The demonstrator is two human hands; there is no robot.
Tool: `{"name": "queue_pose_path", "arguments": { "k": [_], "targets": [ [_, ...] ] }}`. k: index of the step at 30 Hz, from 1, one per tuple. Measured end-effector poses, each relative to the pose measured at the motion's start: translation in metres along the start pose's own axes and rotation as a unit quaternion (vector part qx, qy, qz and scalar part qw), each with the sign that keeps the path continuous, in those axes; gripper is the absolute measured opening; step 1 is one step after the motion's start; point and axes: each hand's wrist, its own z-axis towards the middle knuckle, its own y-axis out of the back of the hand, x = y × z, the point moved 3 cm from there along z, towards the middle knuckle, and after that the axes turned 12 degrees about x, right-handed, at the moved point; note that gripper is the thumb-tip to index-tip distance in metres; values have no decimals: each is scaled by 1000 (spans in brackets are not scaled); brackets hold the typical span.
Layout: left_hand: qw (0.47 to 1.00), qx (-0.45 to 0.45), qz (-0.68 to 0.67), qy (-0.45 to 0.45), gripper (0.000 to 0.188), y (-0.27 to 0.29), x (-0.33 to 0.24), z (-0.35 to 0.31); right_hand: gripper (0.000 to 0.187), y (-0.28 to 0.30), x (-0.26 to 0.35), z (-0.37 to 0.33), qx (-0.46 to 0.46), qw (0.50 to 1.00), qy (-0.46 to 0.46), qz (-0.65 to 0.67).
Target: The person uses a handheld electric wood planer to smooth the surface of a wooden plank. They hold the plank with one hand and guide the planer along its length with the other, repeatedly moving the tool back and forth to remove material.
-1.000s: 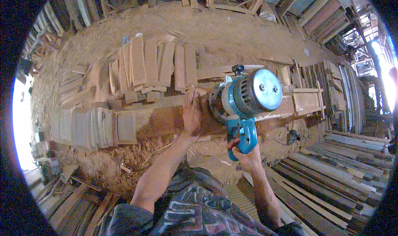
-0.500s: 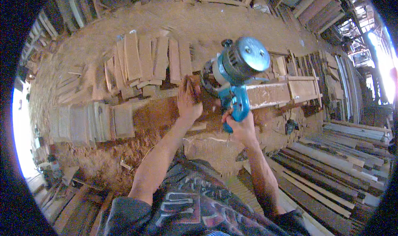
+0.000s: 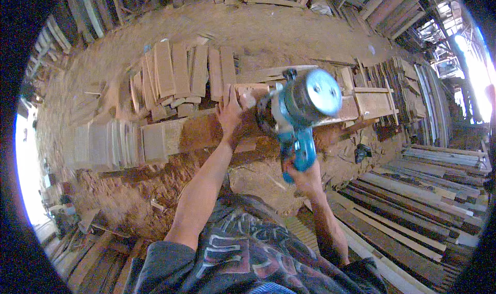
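My right hand [image 3: 304, 178] is wrapped around the blue loop handle of a power router [image 3: 302, 100], which has a round silver top and a dark base. The router is over the right part of a short reddish-brown wooden block [image 3: 247, 89] on the workbench. My left hand [image 3: 229, 115] grips the left end of this block, close beside the router's base. A pale blur shows between that hand and the base. The router hides the rest of the block and its own cutting end.
The long workbench [image 3: 199, 134] is dusted with sawdust. Flat boards [image 3: 116, 145] are stacked at its left end, with more boards [image 3: 181, 72] piled behind. A framed wooden panel [image 3: 374, 104] lies to the right. Long planks [image 3: 398, 216] lie at lower right, and a dark object [image 3: 362, 152] sits near the bench.
The router has shifted slightly right and down in view, still in my right hand. My left hand has moved a little left, and more of the wooden block now shows.
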Motion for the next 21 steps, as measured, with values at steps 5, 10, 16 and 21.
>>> {"name": "queue_pose_path", "arguments": {
  "k": [5,10,16,21],
  "targets": [
    [999,21,-18,37,62,3,-8,-2,27,-12,-17,-75,32,995,6,89],
    [999,-9,-30,4,60,5,-10,-3,29,-16,-21,-82,72,990,7,121],
    [999,8,-33,15,59,4,-8,-4,38,-5,-18,-73,127,981,-31,146],
    [999,32,-29,29,60,7,-10,-4,31,5,-11,-62,155,985,-57,53]
  ]
}}
